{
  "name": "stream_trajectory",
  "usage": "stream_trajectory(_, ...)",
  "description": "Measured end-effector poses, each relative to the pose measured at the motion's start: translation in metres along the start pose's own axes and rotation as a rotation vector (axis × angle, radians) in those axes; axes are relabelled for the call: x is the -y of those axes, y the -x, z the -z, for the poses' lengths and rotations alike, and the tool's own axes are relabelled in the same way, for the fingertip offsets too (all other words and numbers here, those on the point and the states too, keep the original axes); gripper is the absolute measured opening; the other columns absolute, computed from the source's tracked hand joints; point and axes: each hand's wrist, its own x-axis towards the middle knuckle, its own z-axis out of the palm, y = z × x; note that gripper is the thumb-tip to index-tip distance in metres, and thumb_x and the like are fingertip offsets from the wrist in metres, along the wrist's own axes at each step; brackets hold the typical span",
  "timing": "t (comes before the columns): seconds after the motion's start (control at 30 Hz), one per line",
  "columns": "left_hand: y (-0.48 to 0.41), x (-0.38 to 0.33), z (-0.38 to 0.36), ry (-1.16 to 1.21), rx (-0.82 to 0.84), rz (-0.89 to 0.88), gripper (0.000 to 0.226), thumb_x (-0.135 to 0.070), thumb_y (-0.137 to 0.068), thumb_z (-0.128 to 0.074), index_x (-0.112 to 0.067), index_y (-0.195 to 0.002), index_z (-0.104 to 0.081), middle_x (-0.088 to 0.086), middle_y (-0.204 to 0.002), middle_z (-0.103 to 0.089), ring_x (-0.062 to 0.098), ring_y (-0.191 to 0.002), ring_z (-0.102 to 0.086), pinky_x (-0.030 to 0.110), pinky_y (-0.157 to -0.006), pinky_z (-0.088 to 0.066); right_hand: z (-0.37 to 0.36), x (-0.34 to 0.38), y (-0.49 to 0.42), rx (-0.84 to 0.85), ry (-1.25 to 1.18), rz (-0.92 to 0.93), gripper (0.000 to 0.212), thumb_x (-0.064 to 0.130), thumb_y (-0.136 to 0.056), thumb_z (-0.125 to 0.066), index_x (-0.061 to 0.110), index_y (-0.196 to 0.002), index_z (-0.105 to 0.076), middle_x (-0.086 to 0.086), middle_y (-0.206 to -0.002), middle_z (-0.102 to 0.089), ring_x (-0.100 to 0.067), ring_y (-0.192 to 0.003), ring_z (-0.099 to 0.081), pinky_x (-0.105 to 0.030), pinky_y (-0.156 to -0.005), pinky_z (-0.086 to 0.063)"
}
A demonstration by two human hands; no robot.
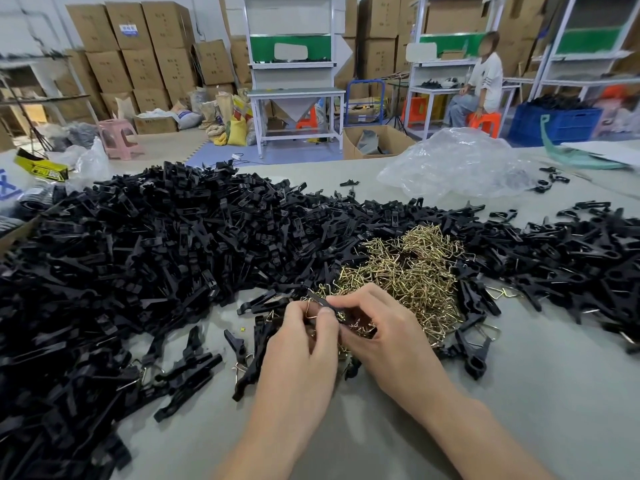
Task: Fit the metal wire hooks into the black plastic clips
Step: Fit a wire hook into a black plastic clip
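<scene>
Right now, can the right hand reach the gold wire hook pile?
Probably yes: the gold wire hook pile lies just beyond the right hand with nothing between, though it is pinching a black clip.

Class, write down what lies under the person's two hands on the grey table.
Brass-coloured wire hooks and black plastic clips poke out beneath the left hand and right hand, which together pinch one clip. What lies directly below the palms is covered.

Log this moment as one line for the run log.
left hand: pinches wire hook | right hand: pinches black clip | step: fitting underway | stock: hook pile, clip heap on table
</scene>
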Motion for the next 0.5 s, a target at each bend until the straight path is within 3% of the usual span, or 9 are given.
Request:
stream_trajectory(0.07,-0.0011,-0.0027,0.0011,-0.040,0.037,-0.001,0.021,-0.056,-0.089,-0.052,-0.036,-0.097,-0.054,-0.028,-0.079,-0.068,-0.005,-0.069,-0.062,0.010,-0.058,-0.042,-0.0001,0.0011,0.0001,-0.014,-0.008,0.023,0.034,0.009,-0.087,-0.077,0.022,-0.118,-0.069,0.015,-0.105,-0.060,-0.007,-0.101,-0.063,-0.017,-0.086,-0.049)
stream_trajectory(0.13,-0.0031,-0.0036,0.0023,-0.056,0.077,0.004,0.033,-0.063,-0.079,-0.060,-0.036,-0.097,-0.052,-0.032,-0.085,-0.066,-0.007,-0.075,-0.063,0.009,-0.061,-0.042,-0.0011,0.0021,0.0001,-0.040,-0.007,0.042,0.030,0.016,-0.087,-0.077,0.022,-0.116,-0.069,0.015,-0.102,-0.058,-0.007,-0.096,-0.063,-0.017,-0.083,-0.049)
stream_trajectory(0.27,-0.0061,-0.0048,0.0037,-0.046,0.094,0.012,0.039,-0.063,-0.074,-0.068,-0.033,-0.093,-0.051,-0.032,-0.075,-0.064,-0.009,-0.069,-0.060,0.008,-0.060,-0.041,-0.0028,0.0038,0.0004,-0.031,-0.001,0.061,0.027,0.026,-0.088,-0.077,0.022,-0.114,-0.069,0.016,-0.099,-0.053,-0.008,-0.091,-0.061,-0.019,-0.079,-0.050)
stream_trajectory(0.37,-0.0057,-0.0038,0.0040,-0.079,0.072,0.017,0.047,-0.073,-0.071,-0.061,-0.030,-0.088,-0.051,-0.025,-0.062,-0.061,-0.004,-0.057,-0.056,0.012,-0.053,-0.039,-0.0042,0.0047,0.0010,-0.029,0.036,0.092,0.028,0.027,-0.088,-0.078,0.019,-0.114,-0.070,0.011,-0.099,-0.054,-0.007,-0.091,-0.059,-0.027,-0.079,-0.053)
stream_trajectory(0.5,-0.0057,-0.0014,0.0054,-0.241,-0.013,-0.028,0.052,-0.079,-0.068,-0.044,-0.028,-0.075,-0.048,-0.024,-0.062,-0.061,0.003,-0.056,-0.055,0.024,-0.048,-0.035,-0.0027,0.0081,-0.0002,-0.046,0.039,0.128,0.032,0.026,-0.088,-0.078,0.021,-0.118,-0.068,0.015,-0.099,-0.054,-0.003,-0.091,-0.059,-0.018,-0.082,-0.050)
